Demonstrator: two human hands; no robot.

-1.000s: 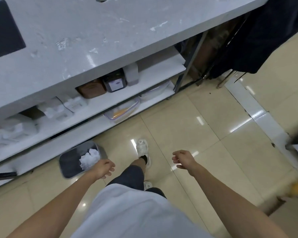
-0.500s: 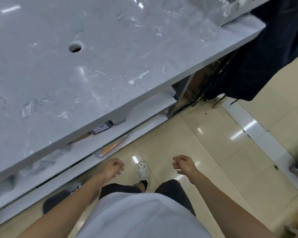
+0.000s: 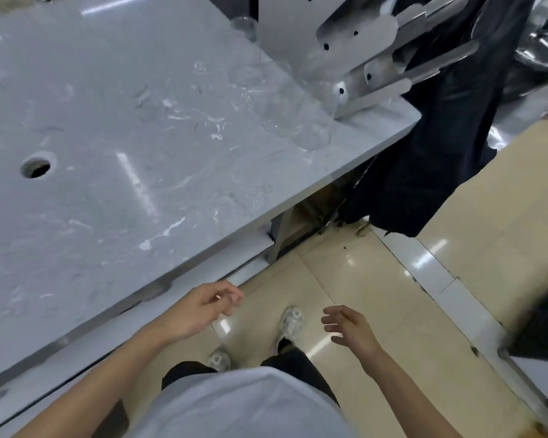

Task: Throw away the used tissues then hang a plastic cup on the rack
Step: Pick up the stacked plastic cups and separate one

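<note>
A: Head view, the only one. We took the grey marble counter (image 3: 124, 147) as our landmark. Where were our hands?

B: Both below its near edge, over the tiled floor (image 3: 377, 279). Our left hand (image 3: 200, 308) hung just off the counter's front lip, fingers loosely curled, holding nothing. Our right hand (image 3: 345, 327) was farther out from the counter, fingers spread, also empty.

A: And the tissues?

B: None in sight, nor any bin. With empty hands, we judged that step done and the cup step in hand.

A: Cups?

B: Clear plastic cups (image 3: 298, 121) stood at the counter's far right corner, blurred and hard to count. Another clear one (image 3: 244, 26) sat further back along that edge. The metal rack (image 3: 361, 58), with flat pegs jutting out, rose directly behind them on the same corner.

A: Next move?

B: A reach up and forward across the counter to take one cup, likely right-handed, then seat it on a peg. Thin plastic, so a light grip seemed wise.
</note>
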